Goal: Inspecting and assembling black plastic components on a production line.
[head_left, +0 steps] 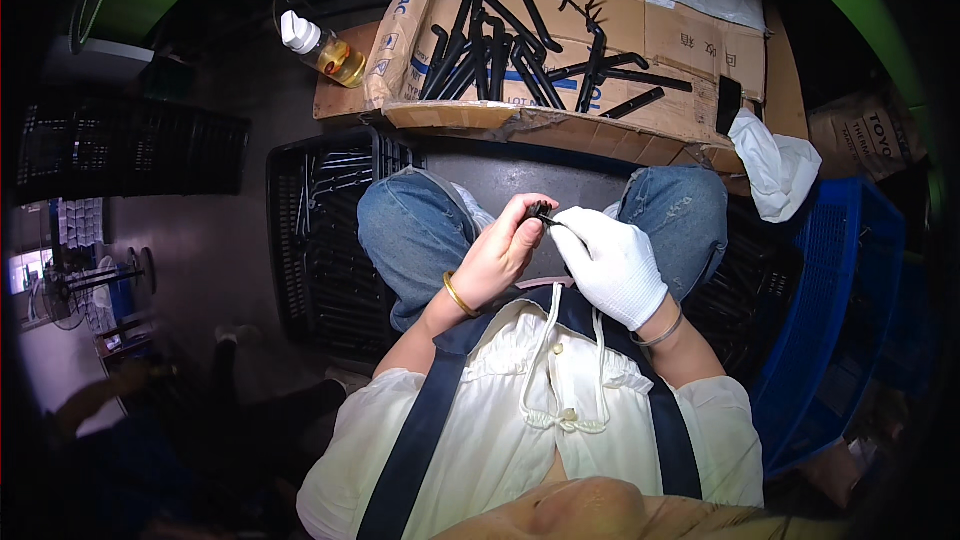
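My bare left hand (508,248) is closed round a small black plastic part (541,211) in front of my chest, between my knees. My right hand (606,262), in a white knit glove, pinches at the near right side of the same part with thumb and forefinger. Most of the part is hidden by the fingers, so its full shape does not show. Beyond my hands, black plastic tubes (500,48) with bent ends lie heaped on a cardboard-covered table (690,40). A branched black plastic piece (590,0) lies at the heap's far right.
A bottle of yellow liquid (343,62) stands at the table's left. A white cloth glove (773,165) hangs over its right edge. Black crates of dark parts (330,280) sit left of my legs, blue crates (815,310) to the right. Another person's arm (95,398) shows at far left.
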Demonstrator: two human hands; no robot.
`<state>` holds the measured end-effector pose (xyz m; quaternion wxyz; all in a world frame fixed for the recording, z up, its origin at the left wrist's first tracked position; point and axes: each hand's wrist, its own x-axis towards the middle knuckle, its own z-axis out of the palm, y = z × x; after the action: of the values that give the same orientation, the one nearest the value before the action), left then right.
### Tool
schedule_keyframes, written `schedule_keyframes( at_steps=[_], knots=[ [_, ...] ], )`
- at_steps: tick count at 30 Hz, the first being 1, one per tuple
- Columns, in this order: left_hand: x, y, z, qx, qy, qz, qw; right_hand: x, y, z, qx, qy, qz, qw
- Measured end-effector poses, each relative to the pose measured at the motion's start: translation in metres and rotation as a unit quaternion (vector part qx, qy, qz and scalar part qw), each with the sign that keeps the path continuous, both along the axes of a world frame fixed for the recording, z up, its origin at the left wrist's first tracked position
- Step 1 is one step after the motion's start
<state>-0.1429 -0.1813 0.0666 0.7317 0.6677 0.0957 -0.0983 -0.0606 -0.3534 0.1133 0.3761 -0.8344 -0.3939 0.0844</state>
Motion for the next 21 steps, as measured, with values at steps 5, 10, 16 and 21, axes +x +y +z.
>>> schedule_keyframes(
  at_steps=[5, 10, 16, 21],
  knots=[
    [0.002, 0.001, -0.008, 0.062, -0.026, 0.012, 0.998, 0.002, 0.001, -0.002, -0.017, -0.024, 0.009, 1.0],
    [0.002, 0.0, -0.006, 0.086, -0.039, 0.013, 0.995, 0.002, 0.001, -0.002, -0.023, -0.015, 0.011, 1.0],
    [0.001, 0.001, -0.01, 0.098, -0.025, 0.008, 0.995, 0.001, 0.001, 0.0, -0.043, -0.009, 0.002, 0.999],
    [0.0, 0.001, -0.011, 0.104, -0.027, 0.008, 0.994, 0.003, 0.001, 0.002, -0.049, -0.008, 0.016, 0.999]
  ],
)
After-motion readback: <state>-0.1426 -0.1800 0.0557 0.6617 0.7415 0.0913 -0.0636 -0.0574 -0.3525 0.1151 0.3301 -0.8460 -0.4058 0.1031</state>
